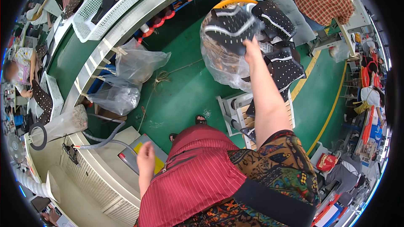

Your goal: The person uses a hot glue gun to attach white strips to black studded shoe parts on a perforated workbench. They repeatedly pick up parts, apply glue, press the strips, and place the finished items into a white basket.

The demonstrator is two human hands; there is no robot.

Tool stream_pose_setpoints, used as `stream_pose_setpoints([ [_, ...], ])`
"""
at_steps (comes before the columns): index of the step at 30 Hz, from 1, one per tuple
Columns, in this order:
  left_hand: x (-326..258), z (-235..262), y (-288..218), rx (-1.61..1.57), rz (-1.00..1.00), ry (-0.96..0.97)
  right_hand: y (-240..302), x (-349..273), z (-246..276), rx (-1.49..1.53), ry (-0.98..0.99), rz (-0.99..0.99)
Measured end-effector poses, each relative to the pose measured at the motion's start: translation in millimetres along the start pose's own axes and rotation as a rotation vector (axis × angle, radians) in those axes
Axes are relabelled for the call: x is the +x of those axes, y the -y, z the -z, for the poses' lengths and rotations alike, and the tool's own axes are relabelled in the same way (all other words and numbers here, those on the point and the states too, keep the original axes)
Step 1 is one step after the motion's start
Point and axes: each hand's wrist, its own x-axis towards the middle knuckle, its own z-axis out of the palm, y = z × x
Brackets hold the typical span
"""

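Note:
My right hand [251, 45] reaches far forward and grips a black shoe-upper piece with white stripes [229, 27], held over a clear plastic bag [221, 61] stuffed with similar pieces. More black dotted upper pieces [283, 65] are heaped to the right of the bag, over a white slatted stand [235, 115]. My left hand [145, 154] hangs low by my red striped apron [193, 172], fingers loosely curled, holding nothing, above a grey machine top with a yellow label [141, 149].
A curved conveyor [122, 29] carries white baskets [105, 6] of dark pieces at upper left. Clear bags [136, 65] sit on the green floor [185, 88]. A cream machine with a grey hose [101, 143] stands lower left. Other workers sit top right and along both sides.

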Motion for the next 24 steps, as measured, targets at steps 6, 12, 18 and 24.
stream_pose_setpoints([
  [6,-12.8,-19.1,-13.2,0.398,-0.100,0.252,-61.6,-15.8,39.3,-0.044,-0.243,-0.145],
  [12,4.9,-11.3,-21.2,0.568,-0.158,0.162,-84.5,-28.2,44.6,-0.366,-0.312,0.062],
  [18,28.0,5.7,-38.9,0.606,-0.238,0.074,-49.3,-112.6,3.4,-0.280,0.094,0.118],
  [24,55.4,39.0,-30.4,0.554,-0.206,-0.090,-43.7,-149.7,-104.3,-0.471,0.462,0.006],
])
